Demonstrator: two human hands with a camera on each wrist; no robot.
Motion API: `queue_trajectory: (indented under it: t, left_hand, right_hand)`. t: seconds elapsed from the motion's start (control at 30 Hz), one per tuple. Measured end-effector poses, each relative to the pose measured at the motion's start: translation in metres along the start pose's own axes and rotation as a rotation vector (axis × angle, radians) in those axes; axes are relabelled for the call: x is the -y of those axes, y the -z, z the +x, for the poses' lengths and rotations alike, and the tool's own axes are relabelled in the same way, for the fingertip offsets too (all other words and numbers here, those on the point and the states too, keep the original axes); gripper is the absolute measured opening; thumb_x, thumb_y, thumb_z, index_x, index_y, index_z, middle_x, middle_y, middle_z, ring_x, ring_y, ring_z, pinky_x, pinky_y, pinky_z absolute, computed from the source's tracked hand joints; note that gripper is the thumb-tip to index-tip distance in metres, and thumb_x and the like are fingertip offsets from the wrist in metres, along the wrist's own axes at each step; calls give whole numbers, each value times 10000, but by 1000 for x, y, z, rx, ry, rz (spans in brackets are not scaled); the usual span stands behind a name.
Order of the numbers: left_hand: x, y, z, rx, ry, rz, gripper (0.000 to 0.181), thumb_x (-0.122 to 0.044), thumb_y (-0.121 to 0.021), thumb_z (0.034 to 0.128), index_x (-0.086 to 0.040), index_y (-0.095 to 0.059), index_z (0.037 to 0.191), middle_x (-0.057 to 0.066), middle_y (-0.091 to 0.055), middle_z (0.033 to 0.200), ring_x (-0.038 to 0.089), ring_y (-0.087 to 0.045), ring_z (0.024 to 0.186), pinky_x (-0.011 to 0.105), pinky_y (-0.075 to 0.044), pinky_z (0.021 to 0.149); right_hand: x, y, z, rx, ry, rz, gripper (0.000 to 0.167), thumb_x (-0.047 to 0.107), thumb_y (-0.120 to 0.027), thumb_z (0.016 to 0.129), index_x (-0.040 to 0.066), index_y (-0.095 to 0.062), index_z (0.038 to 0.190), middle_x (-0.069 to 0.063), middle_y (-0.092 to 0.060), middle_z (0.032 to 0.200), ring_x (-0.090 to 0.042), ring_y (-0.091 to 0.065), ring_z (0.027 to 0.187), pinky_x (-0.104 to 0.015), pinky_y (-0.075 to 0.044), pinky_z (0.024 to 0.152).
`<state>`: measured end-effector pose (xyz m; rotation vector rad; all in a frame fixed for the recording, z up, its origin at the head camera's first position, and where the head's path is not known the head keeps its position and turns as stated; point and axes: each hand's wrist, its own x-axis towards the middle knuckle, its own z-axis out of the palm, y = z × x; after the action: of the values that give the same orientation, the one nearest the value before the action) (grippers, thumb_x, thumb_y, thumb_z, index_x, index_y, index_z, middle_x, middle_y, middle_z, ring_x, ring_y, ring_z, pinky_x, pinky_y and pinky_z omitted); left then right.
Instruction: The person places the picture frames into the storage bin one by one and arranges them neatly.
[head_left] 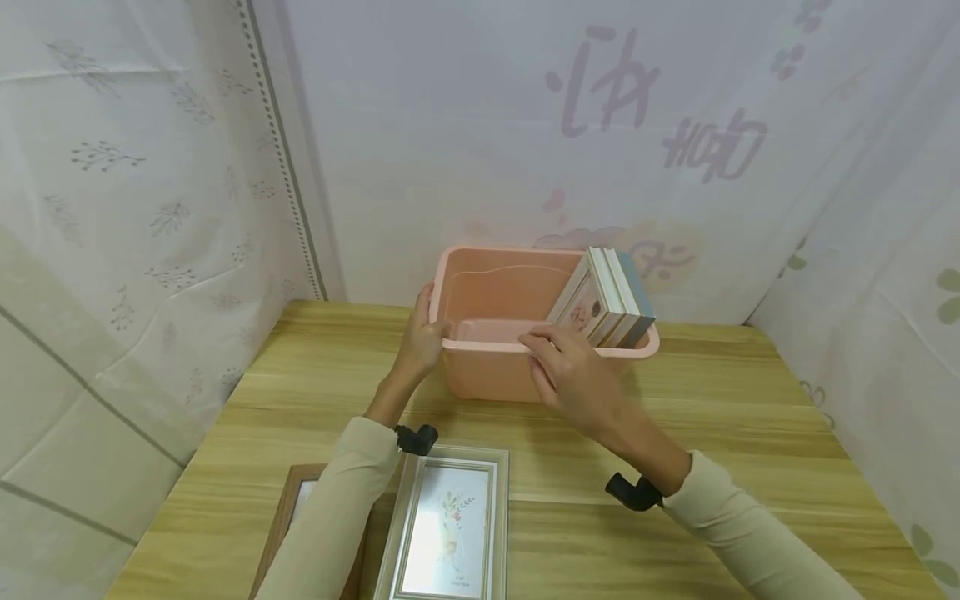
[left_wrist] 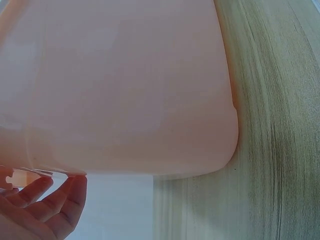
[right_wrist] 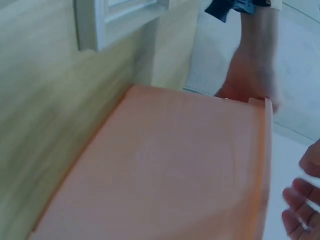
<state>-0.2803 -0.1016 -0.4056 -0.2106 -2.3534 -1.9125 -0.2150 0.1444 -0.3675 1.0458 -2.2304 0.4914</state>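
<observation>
A pink plastic storage bin (head_left: 487, 377) stands on the wooden table near the back. My left hand (head_left: 420, 343) grips its left rim, the thumb toward the front corner. In the left wrist view, bent fingers of that hand (left_wrist: 52, 205) reach the rim along the bin's outer wall (left_wrist: 130, 95). Over the front rim hovers my right hand (head_left: 576, 379), fingers loosely bent. The right wrist view shows its fingers (right_wrist: 302, 200) apart from the rim, holding nothing. Several picture frames (head_left: 617, 287) lean together inside the bin's right end, one with a floral print.
Nearer me, a silver-edged picture frame (head_left: 455, 529) with a plant print lies flat on the table (head_left: 720, 433). Left of it, a brown wooden frame (head_left: 282, 517) is partly hidden beneath my left sleeve. Patterned cloth (head_left: 450, 125) hangs behind and at both sides.
</observation>
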Motion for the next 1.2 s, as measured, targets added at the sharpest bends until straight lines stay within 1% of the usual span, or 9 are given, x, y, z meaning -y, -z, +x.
queue_trajectory:
  t: [0.1,0.17,0.3,0.43,0.57,0.77,1.0,1.1,1.2]
  left_hand:
    - [2,1,0,0,-4,-3,752,-39,-435,930,-160,-117,1601,156,-226,1609,365,-347,1398,548,-283,1155]
    - [2,1,1,-2,-7,-4,751,-43,-438,924,-148,-125,1598,167,-246,1597,379,-364,1383,555,-297,1145]
    - [3,1,1,-18,-8,1,771,-43,-444,891,-122,-138,1593,180,-267,1584,385,-367,1378,556,-299,1142]
    - [3,-1,1,-16,-12,11,769,-57,-438,890,-118,-133,1594,179,-256,1591,367,-360,1387,549,-289,1149]
    - [2,-1,2,-9,-13,7,762,-71,-431,895,-112,-128,1592,181,-259,1582,366,-380,1365,552,-306,1137]
    - [3,0,2,-11,-11,-2,776,-62,-434,885,-123,-124,1594,167,-235,1602,340,-355,1393,533,-294,1151]
    - [2,-1,2,-2,-12,-15,774,-59,-430,887,-116,-121,1594,196,-257,1583,399,-386,1362,549,-310,1139]
    - [2,0,2,-2,-13,-20,779,-57,-425,882,-105,-113,1594,193,-248,1586,400,-380,1366,546,-304,1143]
    - [2,0,1,-2,-16,-22,781,-60,-424,878,-108,-114,1594,185,-249,1586,390,-370,1377,538,-298,1148]
  right_hand:
    - [3,-6,-5,-9,36,45,265,28,-617,889,10,-677,1146,-107,-673,1071,-240,-644,968,-359,-552,828]
    - [5,-12,-9,4,47,71,251,36,-621,892,22,-676,1136,-74,-682,1017,-177,-644,869,-295,-551,733]
    - [10,-28,-20,128,-5,176,243,52,-628,913,31,-661,1154,-33,-696,969,-112,-663,808,-209,-539,664]
    - [12,-48,-35,342,-172,290,356,120,-650,931,6,-618,1266,-91,-705,1138,-210,-694,1014,-312,-567,853]
    - [10,-63,-43,511,-316,388,497,199,-668,934,9,-540,1376,-148,-616,1338,-314,-620,1184,-443,-492,1010]
    - [10,-76,-52,651,-391,500,601,237,-677,930,-12,-463,1433,-178,-597,1350,-324,-587,1221,-472,-474,1024]
    - [14,-85,-59,712,-455,610,597,284,-667,940,7,-463,1429,-135,-618,1314,-271,-600,1188,-409,-492,1008]
    - [15,-89,-60,708,-434,617,541,248,-696,920,0,-519,1367,-120,-646,1216,-238,-623,1089,-373,-518,949]
    - [15,-93,-60,715,-375,556,482,268,-735,886,17,-601,1275,-75,-667,1101,-178,-617,986,-318,-521,876]
